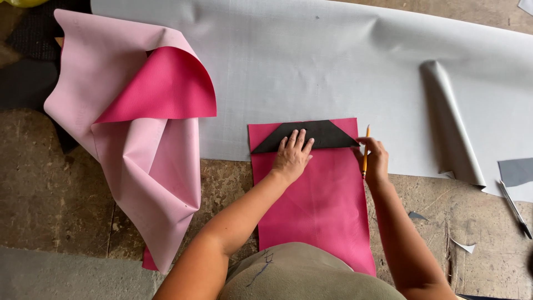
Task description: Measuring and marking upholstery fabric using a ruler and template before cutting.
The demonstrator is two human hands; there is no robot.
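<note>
1. Nearest you, below your arms, is your olive-green lap; the pink rectangular sheet [316,205] runs from it out onto the large grey sheet [333,61] spread over the worn floor [50,183].
2. The step in hand looks like tracing: a dark trapezoid template [327,133] lies flat across the far end of the pink rectangular sheet.
3. Your left hand [291,155] is spread open, palm down, fingers pressing the template's near edge. It grips nothing.
4. Your right hand [376,161] is closed around a yellow pencil [365,151], held upright just beside the template's right corner.
5. The next move calls for steady pressure, I judge, so the template cannot slide as the pencil follows its edge.
6. A crumpled pink sheet [144,150] lies to the left; a pen-like tool [515,210] lies at the far right.
</note>
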